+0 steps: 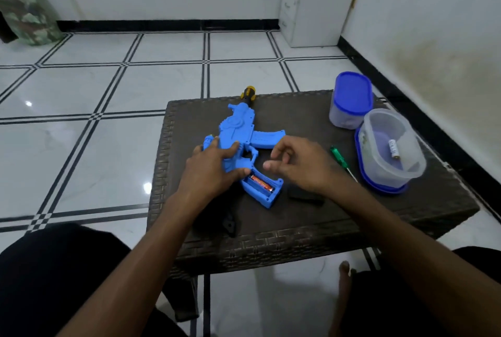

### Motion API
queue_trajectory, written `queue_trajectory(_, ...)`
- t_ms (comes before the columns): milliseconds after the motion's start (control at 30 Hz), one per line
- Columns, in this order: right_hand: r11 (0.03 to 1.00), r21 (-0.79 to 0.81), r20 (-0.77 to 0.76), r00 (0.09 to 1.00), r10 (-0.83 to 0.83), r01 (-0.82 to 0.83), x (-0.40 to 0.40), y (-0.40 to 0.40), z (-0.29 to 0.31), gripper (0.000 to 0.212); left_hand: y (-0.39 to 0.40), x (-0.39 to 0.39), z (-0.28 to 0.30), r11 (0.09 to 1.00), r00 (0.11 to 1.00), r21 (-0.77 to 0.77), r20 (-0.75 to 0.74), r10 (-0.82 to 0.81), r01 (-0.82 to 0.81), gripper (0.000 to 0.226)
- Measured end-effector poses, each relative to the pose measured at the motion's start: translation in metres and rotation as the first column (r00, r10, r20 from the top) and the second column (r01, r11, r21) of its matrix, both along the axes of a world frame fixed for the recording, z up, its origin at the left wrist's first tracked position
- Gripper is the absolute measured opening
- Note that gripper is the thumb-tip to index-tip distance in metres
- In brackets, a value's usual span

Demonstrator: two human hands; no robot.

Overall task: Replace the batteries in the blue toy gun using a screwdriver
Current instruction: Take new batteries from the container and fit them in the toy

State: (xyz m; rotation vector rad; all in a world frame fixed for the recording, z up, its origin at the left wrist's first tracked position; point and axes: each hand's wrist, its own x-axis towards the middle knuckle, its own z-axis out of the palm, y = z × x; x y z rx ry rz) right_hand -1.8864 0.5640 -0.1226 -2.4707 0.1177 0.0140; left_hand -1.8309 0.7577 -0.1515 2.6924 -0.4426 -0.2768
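Table (pixel 298 217) wicker, lower centre | black cover (pixel 306 195) beside grip | toy gun (pixel 238 136) mid-frame, compartment open, red battery (pixel 260 182) inside | left hand (pixel 214 165) flat, pressing gun | right hand (pixel 301 163) just right, loosely curled, empty | green screwdriver (pixel 342 161) right | clear tub (pixel 393 146) holding white battery (pixel 394 149) | lidded container (pixel 351 100) behind.

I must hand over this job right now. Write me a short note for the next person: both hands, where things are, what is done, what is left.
Left hand: flat on the gun, pressing it to the table.
Right hand: hovers beside the grip, loosely curled, holds nothing.
Battery bay: open, one orange battery inside.
Cover: black, on the table by the grip.
Screwdriver: green, lying right of the right hand.
Open tub: one white battery inside. The lidded tub stands behind.
Done: cover off.
Left: probably swap batteries, refit cover, screw shut.
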Motion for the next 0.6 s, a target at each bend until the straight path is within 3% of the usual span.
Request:
queue_trajectory(67, 0.995, -0.008, 0.071, 0.992, -0.103, 0.104, -0.006, -0.026, 0.022, 0.017, -0.006, 0.000, 0.001, 1.000, 1.000, -0.002, 0.001, -0.005, 0.005, 0.073)
queue_trajectory(167, 0.909, -0.302, 0.117, 0.958, -0.262, 0.286, -0.013, -0.088, 0.048, 0.005, -0.019, 0.000, 0.000, 0.999, 1.000, 0.029, -0.011, -0.019, 0.019, 0.075)
queue_trajectory(233, 0.795, -0.484, 0.095, 0.925, -0.367, 0.366, -0.012, -0.127, 0.051, 0.013, -0.022, 0.002, 0.000, 0.999, 0.999, 0.044, -0.029, -0.017, 0.019, 0.076)
queue_trajectory(300, 0.731, -0.601, -0.015, 0.910, -0.414, 0.323, -0.008, -0.148, 0.047, 0.022, -0.023, 0.006, 0.000, 0.997, 1.000, 0.069, -0.025, -0.015, 0.017, 0.075)
queue_trajectory(400, 0.711, -0.640, -0.140, 0.867, -0.479, 0.290, 0.002, -0.157, 0.039, 0.035, -0.030, 0.013, 0.006, 0.997, 0.999, 0.082, -0.040, -0.014, 0.017, 0.074)
queue_trajectory(500, 0.752, -0.598, -0.266, 0.816, -0.513, 0.278, 0.008, -0.149, 0.035, 0.043, -0.032, 0.011, 0.008, 0.996, 0.999, 0.087, -0.044, -0.008, 0.011, 0.075)
queue_trajectory(600, 0.732, -0.604, -0.180, 0.840, -0.512, 0.317, 0.014, -0.141, 0.033, 0.033, -0.032, 0.008, 0.011, 0.996, 1.000, 0.094, -0.007, -0.006, 0.007, 0.077)
